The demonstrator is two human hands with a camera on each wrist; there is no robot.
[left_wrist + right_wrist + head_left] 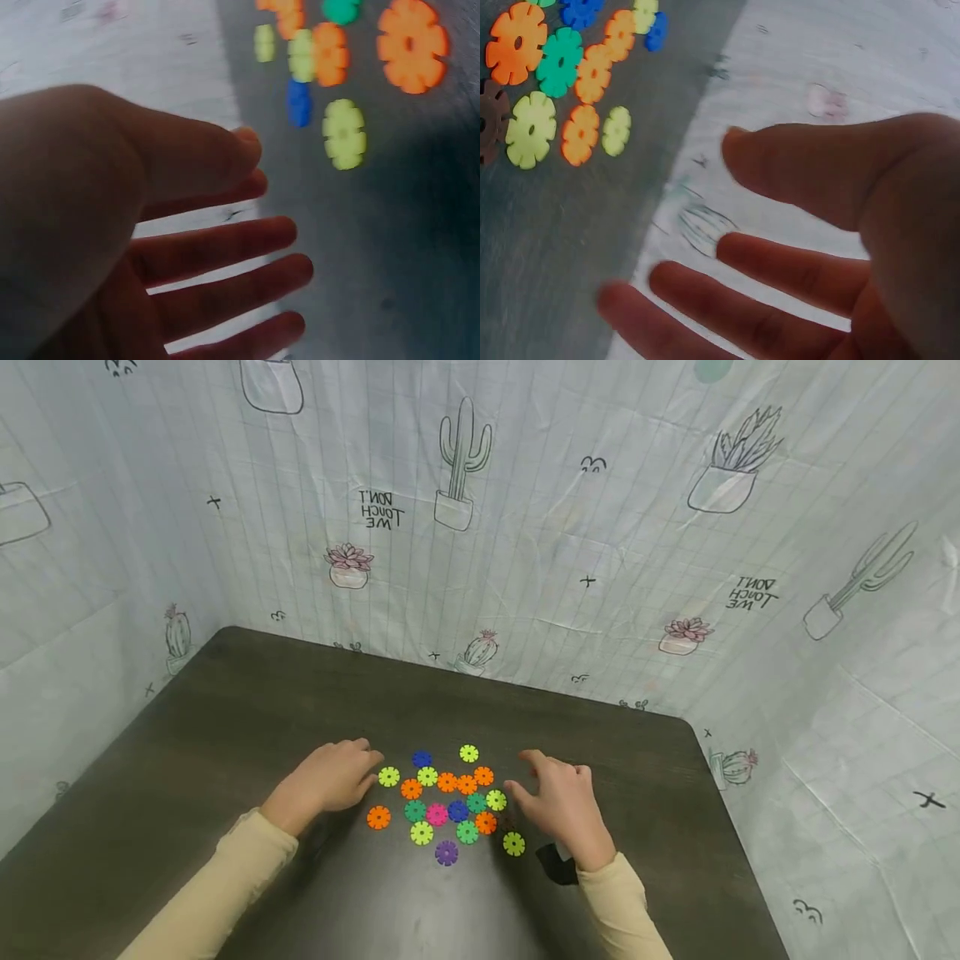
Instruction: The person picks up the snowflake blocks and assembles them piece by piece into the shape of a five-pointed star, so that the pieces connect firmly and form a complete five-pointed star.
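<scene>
Several flat, notched plastic discs (437,814), in orange, lime, green, blue, pink and purple, lie loosely spread on a dark table (375,910). My left hand (330,781) hovers at the left side of them, nearest to a lime disc (388,777). Its fingers look spread and hold nothing in the left wrist view. On the other side my right hand (562,802) is held above the table, closest to another lime disc (496,800), thumb and fingers apart with nothing between them. A brown disc (490,124) shows at the edge of the right wrist view.
A pale curtain (525,543) printed with cacti hangs behind the table and along both sides. Beneath the right wrist is a black object (557,864). One purple disc (446,853) lies closest to me.
</scene>
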